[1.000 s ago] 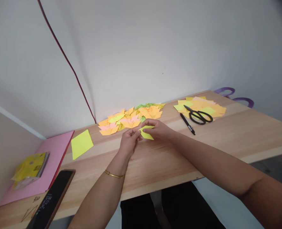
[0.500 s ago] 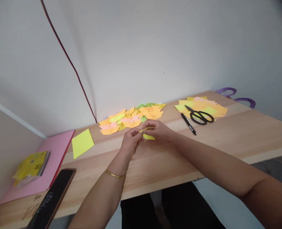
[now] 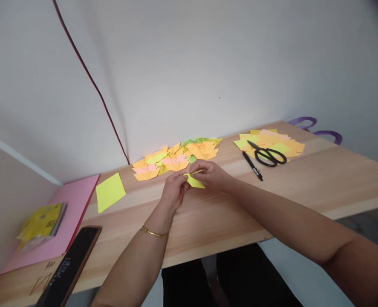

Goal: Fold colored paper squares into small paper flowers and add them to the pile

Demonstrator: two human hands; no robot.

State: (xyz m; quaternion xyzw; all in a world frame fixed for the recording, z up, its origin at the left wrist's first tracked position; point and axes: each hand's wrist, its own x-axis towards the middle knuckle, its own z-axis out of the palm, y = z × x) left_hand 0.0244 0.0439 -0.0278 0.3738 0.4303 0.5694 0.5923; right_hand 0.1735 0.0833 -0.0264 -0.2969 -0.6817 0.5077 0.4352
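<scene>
A small yellow folded paper (image 3: 195, 182) is held between both hands above the wooden table. My left hand (image 3: 173, 188) pinches its left end, with a gold bangle around the wrist. My right hand (image 3: 212, 174) grips the upper right part, its fingers curled over the sheet. One flap hangs down toward me while another edge is seen thin, from the side; the fingertips hide the rest. Just beyond my hands lies a heap of folded paper pieces (image 3: 176, 162) in orange, pink, yellow and green, some with dots drawn on them.
Right of my hands are a pile of loose paper sheets (image 3: 292, 147), black-handled scissors (image 3: 268, 157) and a black pen (image 3: 252, 165). To the left lie a yellow sheet (image 3: 111, 192), a pink board (image 3: 75, 204) bearing a yellow packet (image 3: 43, 224), and a phone (image 3: 73, 260). The table (image 3: 214, 230) meets the wall.
The yellow paper has shifted in my fingers: its flat face first tilted to a thin edge, and now a flap opens downward. Both hands stay in nearly the same place.
</scene>
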